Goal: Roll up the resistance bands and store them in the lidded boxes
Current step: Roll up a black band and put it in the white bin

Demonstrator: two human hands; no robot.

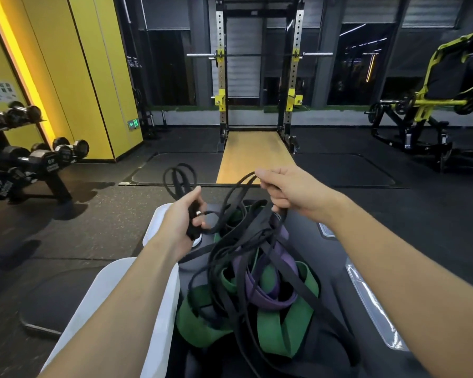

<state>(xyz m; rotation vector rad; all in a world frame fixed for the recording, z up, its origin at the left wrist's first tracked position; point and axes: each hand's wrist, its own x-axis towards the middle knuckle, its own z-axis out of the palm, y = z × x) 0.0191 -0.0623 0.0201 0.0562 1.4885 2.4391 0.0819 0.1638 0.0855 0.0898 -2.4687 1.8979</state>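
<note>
A tangle of resistance bands lies on a dark bench in front of me: wide green bands (273, 334), a purple band (268, 296) and several thin black bands (230, 257). My left hand (182, 223) grips a bundle of black band whose loops (179, 178) stick up above my fist. My right hand (290, 192) pinches another stretch of black band, lifted from the pile. Two white translucent boxes lie to the left: one (161, 317) under my left forearm, one (159, 216) behind my left hand.
The dark bench (336, 257) holds the pile. A dumbbell rack (36, 162) stands at left by a yellow wall. A squat rack (257, 77) with a wooden platform is straight ahead, a yellow-framed machine (432, 105) at right.
</note>
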